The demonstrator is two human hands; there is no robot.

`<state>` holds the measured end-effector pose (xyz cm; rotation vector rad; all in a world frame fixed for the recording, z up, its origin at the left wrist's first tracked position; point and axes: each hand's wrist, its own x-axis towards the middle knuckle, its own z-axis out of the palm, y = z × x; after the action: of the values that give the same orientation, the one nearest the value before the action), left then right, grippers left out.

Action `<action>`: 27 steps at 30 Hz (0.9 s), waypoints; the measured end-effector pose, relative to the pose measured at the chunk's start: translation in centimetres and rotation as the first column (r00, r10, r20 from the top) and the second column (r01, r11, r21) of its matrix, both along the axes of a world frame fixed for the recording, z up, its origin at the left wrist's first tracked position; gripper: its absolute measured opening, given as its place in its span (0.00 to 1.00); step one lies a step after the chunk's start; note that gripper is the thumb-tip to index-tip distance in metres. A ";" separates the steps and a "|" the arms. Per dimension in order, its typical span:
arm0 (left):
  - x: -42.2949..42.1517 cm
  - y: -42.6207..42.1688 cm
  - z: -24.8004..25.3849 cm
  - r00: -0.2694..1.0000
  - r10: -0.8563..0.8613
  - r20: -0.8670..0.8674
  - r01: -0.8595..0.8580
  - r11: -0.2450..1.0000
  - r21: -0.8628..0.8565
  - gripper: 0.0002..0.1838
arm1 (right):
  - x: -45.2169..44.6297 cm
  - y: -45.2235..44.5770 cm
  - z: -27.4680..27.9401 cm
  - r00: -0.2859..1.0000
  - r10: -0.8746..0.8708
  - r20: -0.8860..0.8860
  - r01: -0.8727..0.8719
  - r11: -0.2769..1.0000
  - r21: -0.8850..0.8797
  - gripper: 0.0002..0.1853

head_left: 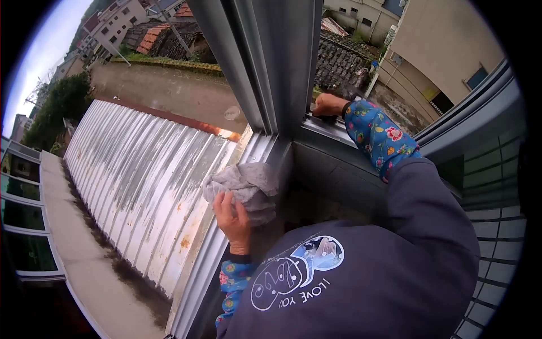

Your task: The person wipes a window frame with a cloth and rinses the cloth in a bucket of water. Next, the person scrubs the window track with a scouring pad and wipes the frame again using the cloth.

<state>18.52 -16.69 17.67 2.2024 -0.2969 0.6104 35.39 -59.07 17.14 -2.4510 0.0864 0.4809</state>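
Note:
My left hand (232, 226) grips a bunched grey cloth (248, 183) that hangs over the window sill track (197, 271). Its fingers curl against the near side of the cloth. My right hand (328, 105) is closed in a fist, low at the other window's sill track (330, 131), beside the dark corner post (291, 73). Something dark shows under this fist, too small and shaded to name. Flowered blue sleeve covers (379, 133) are on both forearms.
Outside and below the sill lies a corrugated metal roof (152, 175) with rusty patches. A sliding window frame (243, 56) rises at the corner. Tiled wall (497, 231) is at the right. Buildings (116, 22) and a road (164, 87) lie beyond.

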 end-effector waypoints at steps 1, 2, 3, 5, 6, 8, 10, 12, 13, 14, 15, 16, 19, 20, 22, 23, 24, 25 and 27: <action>-0.1 0.0 0.1 1.000 -0.011 -0.023 0.011 1.000 -0.008 0.13 | -1.3 0.2 1.4 0.986 -0.093 -0.137 0.103 0.993 0.065 0.18; -0.3 0.1 0.2 1.000 -0.016 -0.017 0.016 1.000 0.025 0.12 | -2.6 -0.4 1.6 0.999 -0.033 -0.002 0.033 0.999 -0.001 0.16; -0.2 0.0 0.4 1.000 -0.011 0.006 0.011 0.998 0.055 0.11 | -3.3 -1.3 1.5 0.998 -0.035 -0.042 0.036 0.999 0.022 0.17; -0.2 -0.1 0.3 1.000 -0.019 -0.007 0.019 0.999 0.040 0.10 | -4.2 -2.2 0.2 0.989 0.045 0.142 -0.028 0.992 -0.121 0.17; -0.2 -0.2 0.2 1.000 -0.016 -0.005 0.016 0.999 0.042 0.10 | -4.5 -2.2 0.0 0.975 0.076 0.208 -0.053 0.992 -0.117 0.16; 0.0 -0.3 0.2 1.000 -0.008 0.008 0.008 0.998 0.060 0.09 | -4.8 -2.1 -0.1 0.928 0.143 0.344 -0.110 0.988 -0.113 0.14; 0.1 -0.5 0.2 1.000 -0.019 0.016 0.017 0.995 0.098 0.09 | -3.7 -0.6 -0.1 0.904 0.143 0.403 -0.117 0.989 -0.090 0.13; 0.2 -0.5 0.2 1.000 -0.028 0.003 0.028 0.994 0.102 0.09 | -1.5 1.0 -1.6 0.880 0.141 0.454 -0.134 0.990 -0.049 0.12; 0.2 -0.6 0.1 0.999 -0.032 -0.002 0.032 0.994 0.100 0.09 | -0.3 1.2 -2.8 0.867 0.147 0.476 -0.154 0.988 -0.025 0.11; 0.5 -0.7 0.0 0.999 -0.037 0.001 0.037 0.994 0.104 0.09 | -0.7 1.5 -2.7 0.870 0.092 0.484 -0.109 0.994 0.006 0.11; 0.5 -0.6 0.0 0.999 -0.042 -0.005 0.042 0.993 0.109 0.09 | -1.3 1.1 -2.5 0.901 0.094 0.424 -0.071 0.995 -0.070 0.12; 0.2 -0.4 0.0 0.999 -0.043 -0.014 0.044 0.992 0.115 0.09 | -1.8 0.8 -2.1 0.930 0.095 0.356 -0.044 0.988 -0.147 0.13; 0.1 -0.2 0.1 0.998 -0.043 -0.044 0.047 0.995 0.090 0.08 | -3.6 -1.2 -0.3 0.991 0.077 0.111 -0.050 0.973 -0.226 0.15; 0.0 -0.2 0.2 0.998 -0.040 -0.038 0.043 0.995 0.089 0.07 | -4.5 -1.6 0.8 0.993 0.089 0.080 -0.066 0.965 -0.254 0.15; 0.0 -0.1 0.1 0.999 -0.039 -0.013 0.040 0.995 0.092 0.07 | -5.7 -1.9 2.1 0.983 0.132 0.131 -0.097 0.965 -0.242 0.14; 0.0 -0.2 0.0 0.999 -0.038 -0.001 0.038 0.995 0.093 0.07 | -6.0 -1.9 2.1 0.965 0.158 0.211 -0.115 0.973 -0.201 0.13; 0.0 -0.5 0.4 1.000 -0.029 -0.006 0.029 0.995 0.097 0.07 | -6.2 -1.9 2.2 0.940 0.182 0.287 -0.140 0.977 -0.162 0.13; -0.2 -0.6 0.3 1.000 -0.021 -0.008 0.021 0.995 0.100 0.07 | -6.1 -1.3 2.1 0.933 0.133 0.333 -0.117 0.991 -0.069 0.12; 0.0 -0.6 0.2 1.000 -0.024 0.001 0.023 0.993 0.120 0.08 | -5.5 1.5 2.3 0.909 0.000 0.418 -0.062 0.989 0.133 0.10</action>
<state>18.49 -17.24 17.90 2.3098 -0.3686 0.5960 29.87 -57.60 19.45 -2.3595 -0.1617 -0.0335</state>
